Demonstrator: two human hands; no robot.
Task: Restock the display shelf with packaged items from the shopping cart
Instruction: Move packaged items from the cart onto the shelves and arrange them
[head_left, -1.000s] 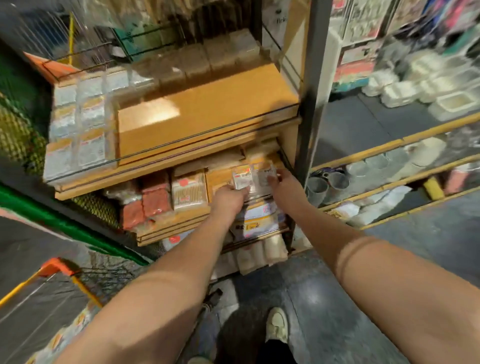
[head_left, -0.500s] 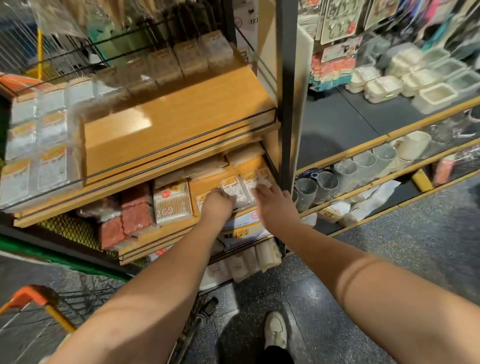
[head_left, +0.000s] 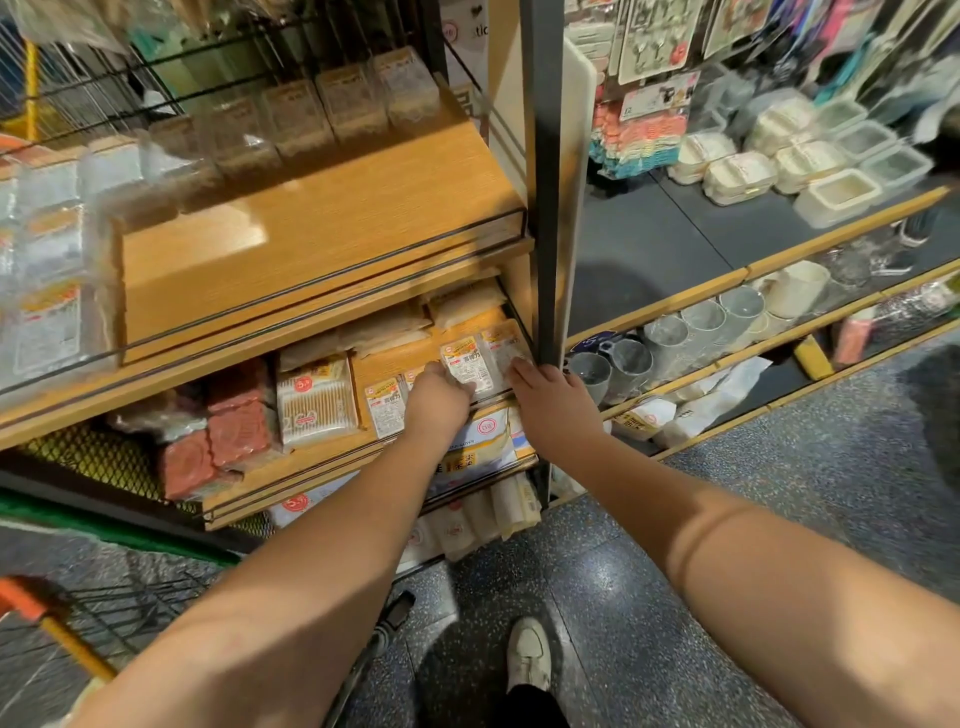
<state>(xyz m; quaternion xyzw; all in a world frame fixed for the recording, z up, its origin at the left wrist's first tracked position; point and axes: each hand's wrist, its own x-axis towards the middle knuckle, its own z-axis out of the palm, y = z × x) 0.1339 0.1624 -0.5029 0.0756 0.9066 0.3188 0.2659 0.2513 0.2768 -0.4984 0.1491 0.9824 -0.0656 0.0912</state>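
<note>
place: retail shop aisle | evidence: tiered wooden display shelf (head_left: 322, 228) with rows of labelled packets (head_left: 470, 364) along its front edges | neighbouring shelf of plastic containers (head_left: 831, 156) and cups (head_left: 670, 338) | hanging carded goods (head_left: 654, 36) | shopping cart (head_left: 62, 629) at lower left | speckled floor (head_left: 623, 597)

The display shelf (head_left: 322, 244) is smooth wood-grain board with a soft sheen, its upright post (head_left: 543, 182) matt dark metal, the small packets (head_left: 470, 366) wrapped in glossy clear plastic with paper labels, the shopping cart (head_left: 130, 613) black wire, and the floor (head_left: 623, 597) polished speckled stone.
</note>
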